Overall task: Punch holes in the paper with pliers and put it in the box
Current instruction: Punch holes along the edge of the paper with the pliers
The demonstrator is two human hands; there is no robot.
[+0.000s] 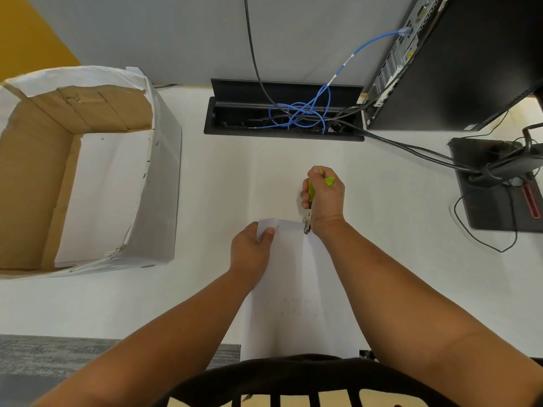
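A person's right hand (324,196) is clenched around the lime-green handles of a pair of metal-nosed punch pliers (309,205), the steel nose pointing back toward the body and biting at the far right corner of a long white sheet of paper (296,289). The left hand (249,248) pinches the paper's far left corner, thumb on top, fingers curled beneath, lifting that edge slightly off the white desk (396,230).

Taking the paper as the landmark, the pliers sit at its far right corner and the sheet runs from both hands back toward the person's lap, hanging past the near edge of the desk. The large open cardboard box with white-papered walls (158,171), the paper's destination, stands well to the left of the paper; it looks to have white sheets lining its floor (whether those are already punched cannot be told).

The risks appear modest but real: the nose seems to grip very close to the paper's edge, so a squeeze could tear out through the margin rather than leave a clean hole, and the one-corner pinch could let the sheet swivel or crease as the handles close. Faint specks mid-sheet may be holes; too small to say.

Beyond the paper, a black desk cable tray (282,133) holds a tangle of blue network cable (305,113).
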